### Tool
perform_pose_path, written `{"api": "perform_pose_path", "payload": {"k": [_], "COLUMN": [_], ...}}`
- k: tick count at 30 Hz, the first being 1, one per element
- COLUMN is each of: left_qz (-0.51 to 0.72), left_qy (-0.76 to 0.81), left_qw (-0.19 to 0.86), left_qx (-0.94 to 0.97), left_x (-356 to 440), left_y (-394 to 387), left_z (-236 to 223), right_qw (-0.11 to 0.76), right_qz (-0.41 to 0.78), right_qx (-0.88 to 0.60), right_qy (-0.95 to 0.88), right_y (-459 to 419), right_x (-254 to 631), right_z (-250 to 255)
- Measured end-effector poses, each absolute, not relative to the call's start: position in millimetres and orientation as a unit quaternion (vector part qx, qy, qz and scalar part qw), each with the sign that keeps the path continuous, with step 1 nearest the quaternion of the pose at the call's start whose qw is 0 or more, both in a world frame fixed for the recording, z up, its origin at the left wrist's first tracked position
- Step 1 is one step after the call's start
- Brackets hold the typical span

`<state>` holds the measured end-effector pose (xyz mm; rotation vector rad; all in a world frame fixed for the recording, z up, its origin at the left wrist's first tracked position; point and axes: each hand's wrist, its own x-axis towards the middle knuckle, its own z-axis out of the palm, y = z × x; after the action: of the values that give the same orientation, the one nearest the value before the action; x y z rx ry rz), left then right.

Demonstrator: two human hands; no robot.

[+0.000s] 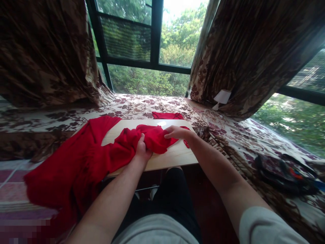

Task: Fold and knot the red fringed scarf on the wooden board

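Observation:
A red garment lies bunched across a small light wooden table and hangs off its left side. My left hand is closed on a fold of the red cloth near the table's front edge. My right hand rests on the bunched cloth further back and to the right, fingers curled onto the fabric. Another bit of red cloth shows beyond the table's far edge.
A floral brown and cream cover spreads over the ledge around the table. Patterned curtains hang on both sides of a dark-framed window. A dark bag with coloured items lies at the right.

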<state>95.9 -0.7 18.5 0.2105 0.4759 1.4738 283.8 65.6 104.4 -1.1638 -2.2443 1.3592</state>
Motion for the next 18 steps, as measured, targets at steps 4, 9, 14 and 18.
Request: {"api": "perform_pose_path", "payload": {"k": [4, 9, 14, 18], "left_qz": [0.653, 0.566, 0.571, 0.612], "left_qy": [0.169, 0.211, 0.246, 0.228], "left_qw": [0.724, 0.767, 0.748, 0.736], "left_qx": [0.145, 0.217, 0.233, 0.179], "left_x": [96.0, 101.6, 104.1, 98.7], "left_y": [-5.2, -12.8, -14.0, -9.4], "left_z": [19.2, 11.6, 10.0, 16.0], "right_qw": [0.271, 0.347, 0.362, 0.289], "right_qz": [0.414, 0.255, 0.301, 0.532], "right_qx": [-0.395, -0.476, -0.510, -0.421], "right_qy": [-0.774, -0.767, -0.720, -0.676], "right_y": [69.4, 71.9, 65.6, 56.6], "right_x": [273.9, 257.8, 254.7, 269.3], "right_z": [96.7, 95.3, 91.6, 89.8]}}
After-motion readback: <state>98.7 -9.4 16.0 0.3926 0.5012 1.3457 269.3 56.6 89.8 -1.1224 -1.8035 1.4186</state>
